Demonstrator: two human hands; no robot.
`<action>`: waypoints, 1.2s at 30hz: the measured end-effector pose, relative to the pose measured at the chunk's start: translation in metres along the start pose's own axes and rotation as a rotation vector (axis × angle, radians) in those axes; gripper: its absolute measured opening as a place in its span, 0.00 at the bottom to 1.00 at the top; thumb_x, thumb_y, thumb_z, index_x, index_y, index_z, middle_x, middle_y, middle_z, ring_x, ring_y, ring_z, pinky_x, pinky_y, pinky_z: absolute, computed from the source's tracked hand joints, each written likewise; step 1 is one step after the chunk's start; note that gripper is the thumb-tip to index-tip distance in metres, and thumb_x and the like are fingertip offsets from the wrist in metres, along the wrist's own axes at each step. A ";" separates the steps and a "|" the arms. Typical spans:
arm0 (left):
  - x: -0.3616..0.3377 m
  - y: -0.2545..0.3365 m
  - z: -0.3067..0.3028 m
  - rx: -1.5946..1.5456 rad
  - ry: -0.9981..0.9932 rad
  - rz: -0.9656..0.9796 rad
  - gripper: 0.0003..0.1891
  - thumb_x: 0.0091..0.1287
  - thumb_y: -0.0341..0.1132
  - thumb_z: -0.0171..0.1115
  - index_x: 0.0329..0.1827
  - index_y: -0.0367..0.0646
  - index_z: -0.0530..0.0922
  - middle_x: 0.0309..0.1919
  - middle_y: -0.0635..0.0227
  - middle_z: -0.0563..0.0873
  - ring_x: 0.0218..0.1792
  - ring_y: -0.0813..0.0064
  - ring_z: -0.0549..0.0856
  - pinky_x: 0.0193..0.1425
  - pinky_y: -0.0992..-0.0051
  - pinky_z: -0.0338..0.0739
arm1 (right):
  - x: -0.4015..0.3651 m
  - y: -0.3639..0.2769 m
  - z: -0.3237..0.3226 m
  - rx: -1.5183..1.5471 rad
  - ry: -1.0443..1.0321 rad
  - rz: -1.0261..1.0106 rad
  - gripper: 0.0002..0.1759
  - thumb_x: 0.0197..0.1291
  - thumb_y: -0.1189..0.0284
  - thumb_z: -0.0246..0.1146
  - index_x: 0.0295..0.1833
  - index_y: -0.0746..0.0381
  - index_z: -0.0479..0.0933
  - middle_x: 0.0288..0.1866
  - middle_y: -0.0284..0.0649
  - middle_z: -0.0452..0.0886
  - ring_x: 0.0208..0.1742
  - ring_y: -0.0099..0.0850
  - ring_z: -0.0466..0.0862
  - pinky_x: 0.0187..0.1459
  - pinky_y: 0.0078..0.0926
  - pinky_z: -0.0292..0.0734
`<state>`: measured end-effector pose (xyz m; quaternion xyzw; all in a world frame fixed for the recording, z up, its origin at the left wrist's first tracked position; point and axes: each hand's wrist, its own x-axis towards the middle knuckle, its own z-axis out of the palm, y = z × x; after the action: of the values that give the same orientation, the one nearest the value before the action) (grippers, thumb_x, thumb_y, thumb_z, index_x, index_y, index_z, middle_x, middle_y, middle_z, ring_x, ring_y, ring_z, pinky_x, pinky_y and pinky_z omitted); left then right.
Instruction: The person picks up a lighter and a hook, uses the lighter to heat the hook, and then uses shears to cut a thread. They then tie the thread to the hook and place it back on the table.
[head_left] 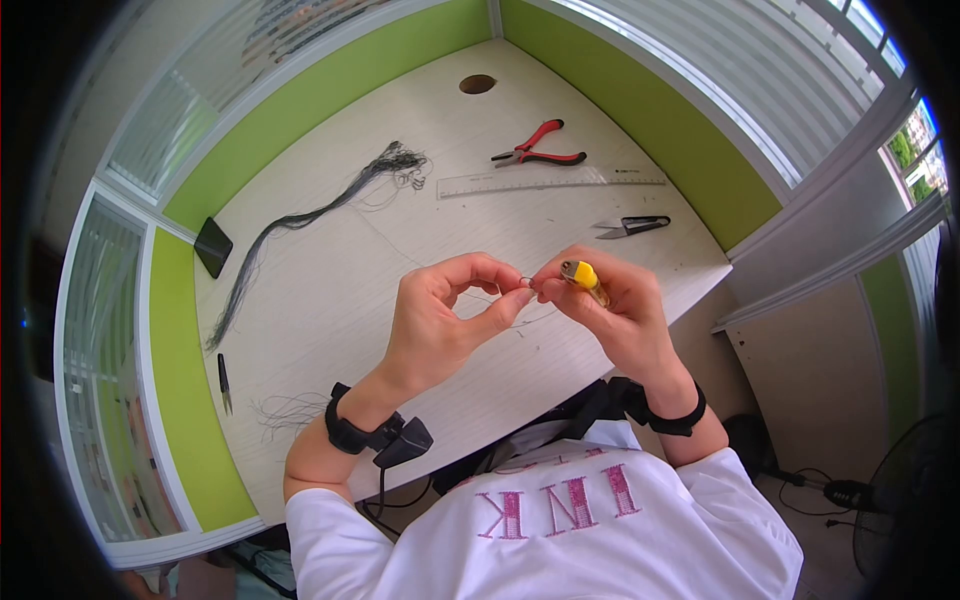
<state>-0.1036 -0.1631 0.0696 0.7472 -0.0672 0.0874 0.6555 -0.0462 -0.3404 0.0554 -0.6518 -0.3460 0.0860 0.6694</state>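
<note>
Above the desk's front part, my left hand pinches a small thin ring-like piece between thumb and forefinger. My right hand meets it from the other side, its fingertips closed on the same small piece. A yellow-capped lighter-like tool is tucked in the fingers of my right hand, pointing up. Fine thread or wire runs below the fingertips, too thin to trace fully. Black straps are on both wrists.
Red-handled pliers, a clear ruler and small black snips lie beyond my hands on the desk. Leftward are a dark thread bundle, a black flat object, tweezers and loose threads.
</note>
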 end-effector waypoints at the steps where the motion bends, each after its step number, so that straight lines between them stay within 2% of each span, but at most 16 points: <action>1: 0.000 0.000 0.000 0.036 0.009 0.013 0.04 0.57 0.26 0.64 0.34 0.34 0.81 0.29 0.68 0.84 0.33 0.83 0.81 0.42 0.81 0.75 | -0.001 0.002 0.002 0.087 0.024 0.048 0.05 0.59 0.77 0.60 0.38 0.68 0.77 0.32 0.36 0.79 0.32 0.19 0.75 0.32 0.17 0.69; 2: 0.000 -0.001 0.000 0.035 0.010 0.012 0.04 0.57 0.26 0.64 0.34 0.34 0.81 0.29 0.68 0.84 0.33 0.83 0.81 0.42 0.81 0.75 | -0.001 0.003 0.003 0.175 0.048 0.097 0.05 0.59 0.76 0.60 0.37 0.68 0.76 0.32 0.35 0.80 0.32 0.18 0.74 0.32 0.17 0.69; 5: 0.000 -0.002 0.001 0.102 0.027 0.043 0.04 0.56 0.26 0.64 0.33 0.35 0.81 0.28 0.69 0.85 0.32 0.83 0.81 0.43 0.81 0.75 | -0.001 -0.004 0.002 0.117 0.046 0.165 0.05 0.58 0.76 0.60 0.35 0.69 0.75 0.32 0.34 0.80 0.32 0.16 0.73 0.33 0.16 0.68; 11: 0.000 -0.001 0.000 0.128 0.014 0.034 0.05 0.56 0.28 0.65 0.32 0.35 0.81 0.27 0.69 0.85 0.32 0.83 0.82 0.42 0.81 0.75 | 0.000 -0.001 0.003 0.125 0.021 0.180 0.05 0.59 0.76 0.60 0.36 0.68 0.73 0.29 0.32 0.75 0.30 0.16 0.69 0.32 0.16 0.67; 12: -0.001 -0.001 0.000 0.085 -0.006 -0.013 0.06 0.57 0.28 0.65 0.34 0.35 0.81 0.28 0.68 0.85 0.32 0.82 0.82 0.42 0.81 0.75 | -0.001 0.001 0.002 0.125 0.022 0.180 0.05 0.59 0.76 0.60 0.36 0.68 0.73 0.29 0.32 0.75 0.30 0.16 0.69 0.32 0.16 0.67; 14: -0.001 0.001 0.000 0.042 -0.025 -0.060 0.07 0.58 0.29 0.65 0.35 0.34 0.81 0.29 0.67 0.85 0.33 0.82 0.82 0.42 0.81 0.76 | 0.000 0.004 0.002 0.079 -0.011 0.102 0.04 0.60 0.77 0.59 0.37 0.68 0.73 0.29 0.33 0.72 0.30 0.18 0.69 0.31 0.16 0.66; 16: 0.000 0.006 -0.002 -0.124 -0.071 -0.239 0.09 0.60 0.29 0.64 0.39 0.32 0.80 0.33 0.66 0.84 0.34 0.80 0.82 0.44 0.80 0.76 | 0.000 0.001 0.002 0.022 -0.013 0.052 0.03 0.60 0.78 0.58 0.37 0.68 0.73 0.30 0.33 0.71 0.30 0.19 0.69 0.31 0.16 0.65; 17: 0.001 0.005 -0.003 -0.124 -0.071 -0.239 0.09 0.60 0.29 0.64 0.39 0.32 0.80 0.33 0.66 0.84 0.34 0.80 0.82 0.44 0.80 0.76 | 0.000 0.000 0.003 -0.036 -0.014 0.002 0.02 0.60 0.80 0.57 0.37 0.67 0.73 0.30 0.34 0.71 0.30 0.20 0.69 0.31 0.17 0.65; 19: 0.002 0.003 -0.006 -0.311 -0.190 -0.350 0.10 0.62 0.29 0.62 0.42 0.31 0.79 0.34 0.64 0.84 0.36 0.79 0.82 0.47 0.80 0.77 | 0.000 0.000 0.004 -0.031 0.024 -0.022 0.02 0.59 0.80 0.57 0.37 0.67 0.73 0.32 0.35 0.72 0.29 0.21 0.70 0.31 0.17 0.65; 24: 0.003 0.004 -0.007 -0.423 -0.233 -0.428 0.10 0.63 0.30 0.60 0.41 0.30 0.78 0.34 0.63 0.82 0.38 0.76 0.80 0.48 0.76 0.74 | 0.003 0.003 -0.004 -0.090 0.065 -0.109 0.05 0.57 0.83 0.58 0.40 0.67 0.75 0.34 0.36 0.74 0.31 0.23 0.73 0.31 0.17 0.68; 26: 0.004 0.002 -0.009 -0.465 -0.240 -0.448 0.11 0.64 0.31 0.60 0.42 0.30 0.77 0.33 0.63 0.81 0.37 0.75 0.79 0.47 0.76 0.74 | 0.006 -0.002 -0.007 -0.145 0.043 -0.251 0.11 0.53 0.85 0.60 0.43 0.65 0.76 0.36 0.37 0.75 0.35 0.27 0.77 0.34 0.21 0.72; 27: 0.004 -0.001 -0.011 -0.512 -0.275 -0.459 0.11 0.64 0.32 0.61 0.43 0.31 0.78 0.34 0.64 0.82 0.38 0.77 0.80 0.48 0.77 0.75 | 0.006 -0.004 -0.007 -0.146 0.043 -0.250 0.11 0.53 0.85 0.60 0.43 0.65 0.76 0.36 0.37 0.75 0.35 0.27 0.77 0.34 0.21 0.72; 29: 0.005 -0.003 -0.012 -0.559 -0.310 -0.470 0.12 0.64 0.33 0.61 0.44 0.31 0.78 0.35 0.65 0.83 0.38 0.78 0.81 0.49 0.79 0.76 | 0.008 -0.008 -0.007 -0.206 0.006 -0.293 0.17 0.46 0.89 0.61 0.43 0.63 0.78 0.37 0.38 0.75 0.37 0.30 0.80 0.35 0.24 0.75; 32: 0.006 -0.004 -0.012 -0.590 -0.346 -0.520 0.12 0.64 0.34 0.61 0.44 0.32 0.78 0.35 0.66 0.83 0.38 0.78 0.81 0.49 0.79 0.76 | 0.007 -0.004 -0.009 -0.236 -0.057 -0.337 0.19 0.40 0.90 0.61 0.41 0.62 0.79 0.37 0.37 0.75 0.36 0.31 0.80 0.34 0.25 0.76; 36: 0.007 -0.005 -0.017 -0.579 -0.391 -0.564 0.12 0.64 0.36 0.62 0.42 0.34 0.80 0.33 0.67 0.83 0.37 0.80 0.82 0.48 0.80 0.76 | 0.008 -0.002 -0.010 -0.275 -0.053 -0.370 0.19 0.38 0.91 0.61 0.38 0.62 0.79 0.36 0.38 0.75 0.34 0.31 0.80 0.32 0.24 0.76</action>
<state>-0.0968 -0.1459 0.0686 0.5246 -0.0051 -0.2600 0.8107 -0.0354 -0.3444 0.0614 -0.6599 -0.4856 -0.0691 0.5692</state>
